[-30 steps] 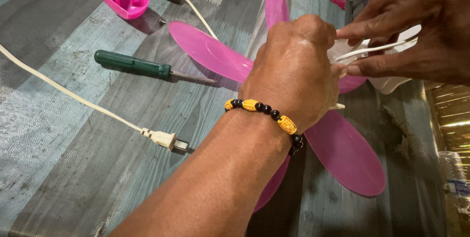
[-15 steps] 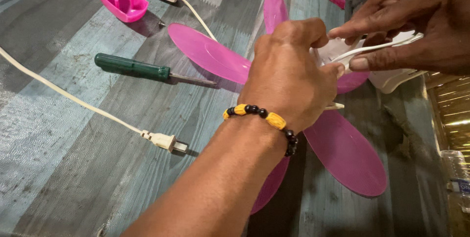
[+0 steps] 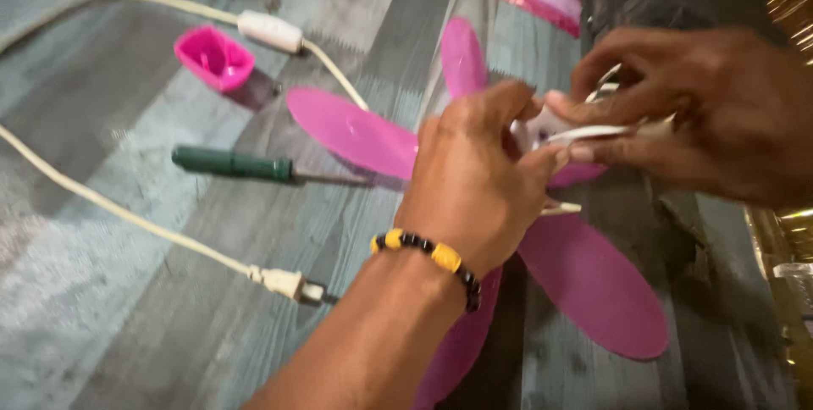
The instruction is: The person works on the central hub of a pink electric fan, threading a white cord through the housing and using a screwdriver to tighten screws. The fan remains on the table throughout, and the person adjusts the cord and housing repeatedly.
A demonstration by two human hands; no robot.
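Hands meet over the pink fan blade (image 3: 364,135) hub mid-floor: our left hand (image 3: 474,185) grips it, right hand (image 3: 703,113) pinches white wires (image 3: 593,133); next needs steady feeding.

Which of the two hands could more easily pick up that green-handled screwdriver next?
Probably the left hand: the screwdriver lies on its side, tip pointing toward it. The right hand sits farther off, pinching a white wire.
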